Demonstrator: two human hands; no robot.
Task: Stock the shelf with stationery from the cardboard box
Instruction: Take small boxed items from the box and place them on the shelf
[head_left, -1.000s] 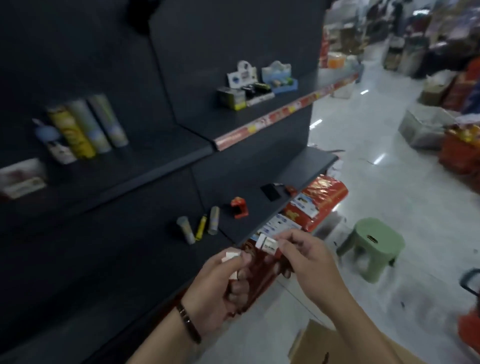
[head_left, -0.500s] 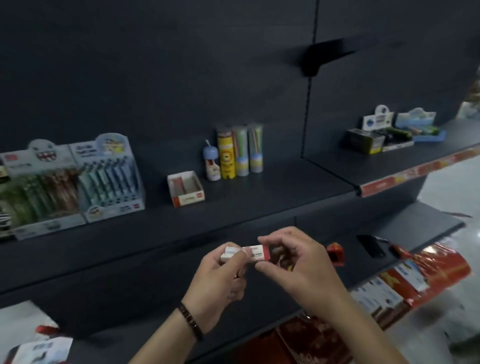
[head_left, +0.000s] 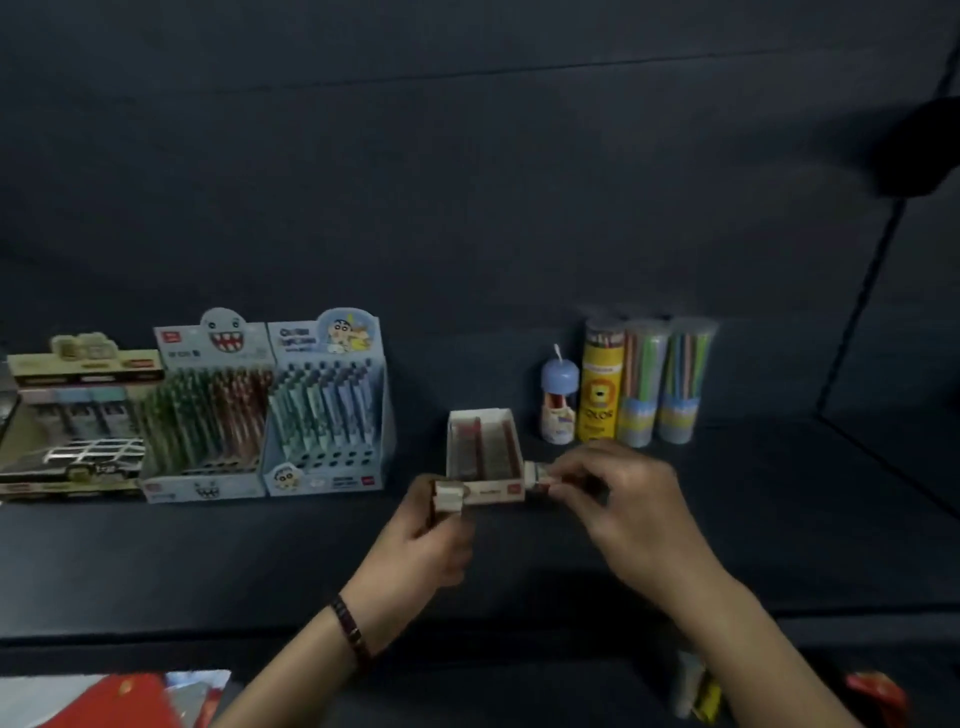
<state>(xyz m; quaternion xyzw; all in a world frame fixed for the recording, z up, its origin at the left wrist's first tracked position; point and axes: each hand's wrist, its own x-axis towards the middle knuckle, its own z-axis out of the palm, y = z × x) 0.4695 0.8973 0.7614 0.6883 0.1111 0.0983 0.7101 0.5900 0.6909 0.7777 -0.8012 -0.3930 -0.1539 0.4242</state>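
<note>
Both hands are up at the dark shelf (head_left: 208, 561), working right at the little white display tray (head_left: 493, 491) that sits mid-shelf. The right hand (head_left: 623, 504) has thumb and fingertips pinched on a small white eraser (head_left: 537, 474), held at the tray's right front corner. It's touching the wall or all but touching; I can't call which through the blur. A fingertip pinch makes sense here: the slots in that tray look narrow, and a light hold at one end leaves the other end free to slide in.

Over on the other side, the left hand (head_left: 431, 545) is curled round a second eraser (head_left: 448, 496), parked low and close at the tray's left front corner, a reserve for the next slot by my reading. It may be steadying the tray as well, though contact isn't clear. The tray lies open-topped, running back toward the rear panel, with reddish rows inside, so it looks partly filled.

To the left, the shark-mouth pen display (head_left: 208, 415) and the cartoon pen display (head_left: 327, 410) stand side by side, faces forward for shoppers. To the right, a blue-capped bottle (head_left: 558, 400), a yellow lion tube (head_left: 600, 384) and two clear tubes of coloured pencils (head_left: 644, 384) stand upright near the back. The cardboard box is out of view, so the stock in play is what the hands carry
</note>
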